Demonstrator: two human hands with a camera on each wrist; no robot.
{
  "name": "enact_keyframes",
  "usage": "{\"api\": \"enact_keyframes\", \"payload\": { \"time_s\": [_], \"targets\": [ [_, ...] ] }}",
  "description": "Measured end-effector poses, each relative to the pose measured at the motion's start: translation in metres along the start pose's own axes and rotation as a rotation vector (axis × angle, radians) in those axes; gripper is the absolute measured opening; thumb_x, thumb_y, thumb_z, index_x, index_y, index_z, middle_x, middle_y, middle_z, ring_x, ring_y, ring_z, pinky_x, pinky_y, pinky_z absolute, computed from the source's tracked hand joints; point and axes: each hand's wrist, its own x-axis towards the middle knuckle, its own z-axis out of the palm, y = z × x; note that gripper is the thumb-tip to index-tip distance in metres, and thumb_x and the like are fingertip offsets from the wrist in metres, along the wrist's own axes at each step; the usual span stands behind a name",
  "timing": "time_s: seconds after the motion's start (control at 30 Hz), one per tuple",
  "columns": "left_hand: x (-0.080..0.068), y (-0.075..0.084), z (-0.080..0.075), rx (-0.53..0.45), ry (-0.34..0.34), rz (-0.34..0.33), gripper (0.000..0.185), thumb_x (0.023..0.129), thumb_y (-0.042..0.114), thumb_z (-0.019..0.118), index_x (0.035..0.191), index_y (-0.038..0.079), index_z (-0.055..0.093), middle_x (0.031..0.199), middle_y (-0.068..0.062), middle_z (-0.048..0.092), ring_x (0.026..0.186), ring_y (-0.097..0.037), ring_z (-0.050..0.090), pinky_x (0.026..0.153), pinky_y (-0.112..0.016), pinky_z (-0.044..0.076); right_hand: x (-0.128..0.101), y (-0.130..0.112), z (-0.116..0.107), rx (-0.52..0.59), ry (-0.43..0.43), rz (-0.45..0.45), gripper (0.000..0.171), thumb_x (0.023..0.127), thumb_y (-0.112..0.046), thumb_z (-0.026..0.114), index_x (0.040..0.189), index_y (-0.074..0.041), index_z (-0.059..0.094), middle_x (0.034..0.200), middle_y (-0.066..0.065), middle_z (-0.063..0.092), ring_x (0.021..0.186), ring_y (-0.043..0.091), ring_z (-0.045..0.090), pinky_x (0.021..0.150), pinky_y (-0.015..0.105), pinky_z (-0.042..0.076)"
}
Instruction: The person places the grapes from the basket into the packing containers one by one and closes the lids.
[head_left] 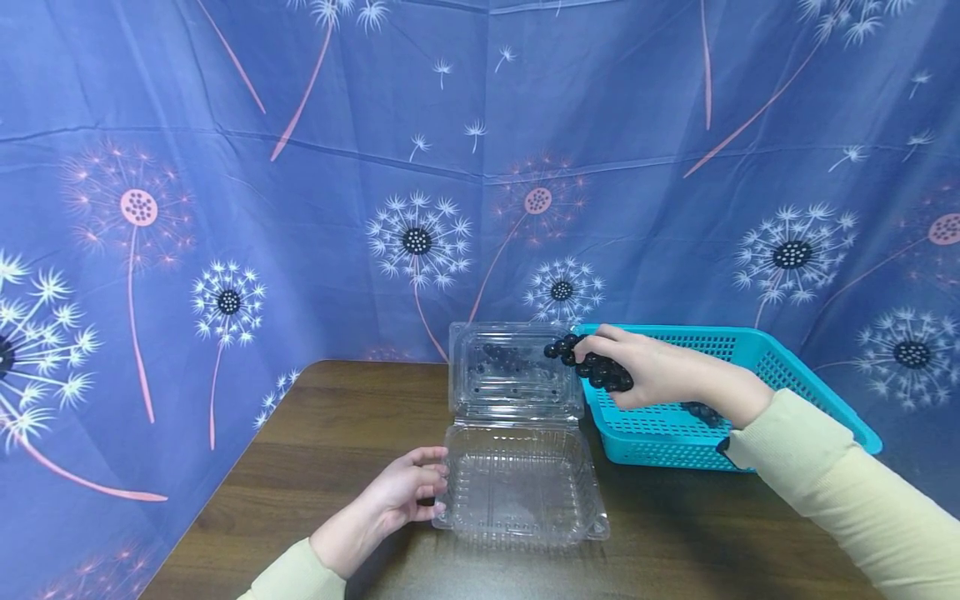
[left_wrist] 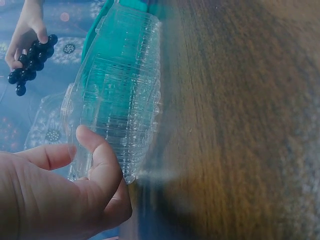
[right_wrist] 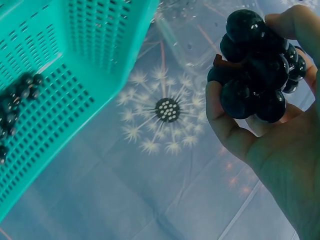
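A bunch of dark grapes (head_left: 607, 375) hangs in my right hand (head_left: 656, 367), its fingers and thumb curled round it, above the left end of a turquoise basket. The right wrist view shows the bunch (right_wrist: 255, 75) close up, with a short brown stem. A clear plastic clamshell box (head_left: 517, 492) stands on the table, its lid (head_left: 517, 400) raised at the back. My left hand (head_left: 405, 492) holds the box's left edge with bent fingers; in the left wrist view the thumb (left_wrist: 50, 155) and forefinger come together at the rim.
The turquoise basket (head_left: 675, 450) stands to the right of the box, with more dark grapes (head_left: 703, 412) inside. Beneath everything is a brown wooden table (head_left: 360, 408). A blue dandelion-print cloth (head_left: 315, 250) hangs right behind it.
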Motion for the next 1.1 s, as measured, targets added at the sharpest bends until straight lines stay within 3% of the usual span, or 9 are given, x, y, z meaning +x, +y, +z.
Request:
{"api": "enact_keyframes", "payload": {
  "time_s": [0.3, 0.83, 1.1],
  "targets": [
    [0.002, -0.003, 0.000, -0.001, 0.007, 0.003, 0.060, 0.079, -0.005, 0.053, 0.135, -0.002, 0.034, 0.107, -0.010, 0.044, 0.074, -0.009, 0.050, 0.064, -0.027, 0.050, 0.006, -0.015, 0.013, 0.014, 0.034, -0.046, 0.058, 0.074, -0.013, 0.072, 0.126, -0.025, 0.048, 0.121, -0.005, 0.045, 0.092, 0.012, 0.049, 0.070, 0.028, 0.041],
    [0.001, 0.000, 0.000, 0.008, 0.001, 0.007, 0.061, 0.079, -0.005, 0.054, 0.136, -0.004, 0.033, 0.110, -0.012, 0.043, 0.075, -0.010, 0.050, 0.065, -0.028, 0.051, 0.013, -0.030, 0.045, 0.054, 0.104, -0.115, 0.060, 0.075, -0.013, 0.075, 0.128, -0.021, 0.048, 0.119, 0.000, 0.046, 0.092, 0.013, 0.051, 0.070, 0.028, 0.046],
    [0.002, 0.000, 0.000, 0.003, 0.000, 0.007, 0.060, 0.078, -0.005, 0.053, 0.135, -0.004, 0.033, 0.106, -0.009, 0.043, 0.075, -0.010, 0.050, 0.064, -0.026, 0.050, 0.015, -0.038, 0.061, 0.088, 0.125, -0.137, 0.058, 0.075, -0.014, 0.073, 0.126, -0.024, 0.048, 0.117, -0.003, 0.046, 0.083, 0.011, 0.048, 0.063, 0.023, 0.042]
  ]
}}
